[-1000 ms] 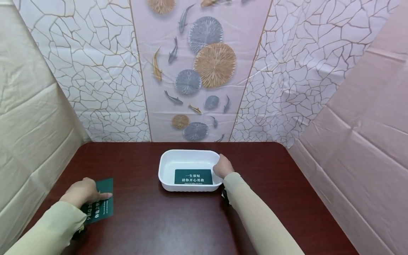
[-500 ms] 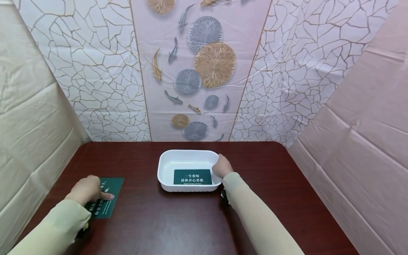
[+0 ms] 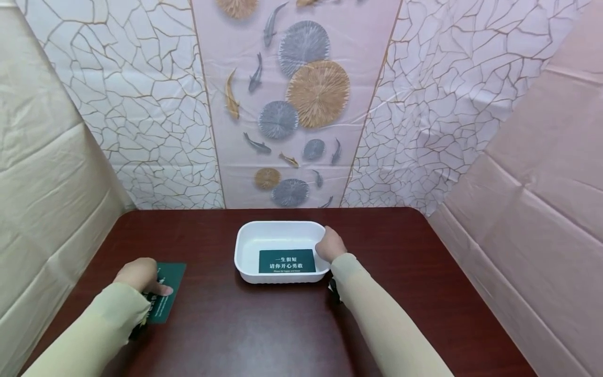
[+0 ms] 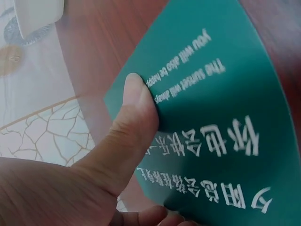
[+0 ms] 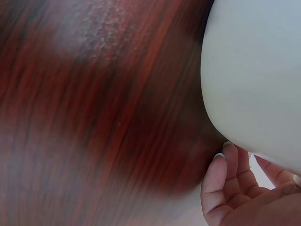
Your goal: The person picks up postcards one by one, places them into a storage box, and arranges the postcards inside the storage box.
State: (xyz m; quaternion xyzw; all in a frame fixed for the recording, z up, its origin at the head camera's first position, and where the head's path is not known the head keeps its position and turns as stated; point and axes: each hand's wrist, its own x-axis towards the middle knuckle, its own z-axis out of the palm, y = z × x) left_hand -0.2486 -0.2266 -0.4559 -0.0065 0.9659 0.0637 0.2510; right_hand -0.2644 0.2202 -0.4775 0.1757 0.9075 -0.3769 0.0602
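Note:
At the left of the table, my left hand point(image 3: 139, 275) pinches a dark green card point(image 3: 170, 277) with white printed writing. In the left wrist view the thumb point(image 4: 136, 106) lies across the card's printed face, while the other fingers are partly hidden behind its lower edge. My right hand point(image 3: 331, 245) grips the right side of a white rectangular tray point(image 3: 282, 278). Its curled fingers point(image 5: 216, 181) touch the tray's outer wall in the right wrist view. A second green card point(image 3: 287, 261) lies inside the tray, its writing facing up.
A dark red wood-grain table point(image 3: 264, 330) carries everything. Behind it hangs a patterned cloth point(image 3: 287, 131) with fish and round motifs. Pale cloth walls point(image 3: 52, 209) close in the left and right sides.
My left hand and its card have moved to the right, and the card's angle has turned a little. The right hand and tray have stayed nearly where they were.

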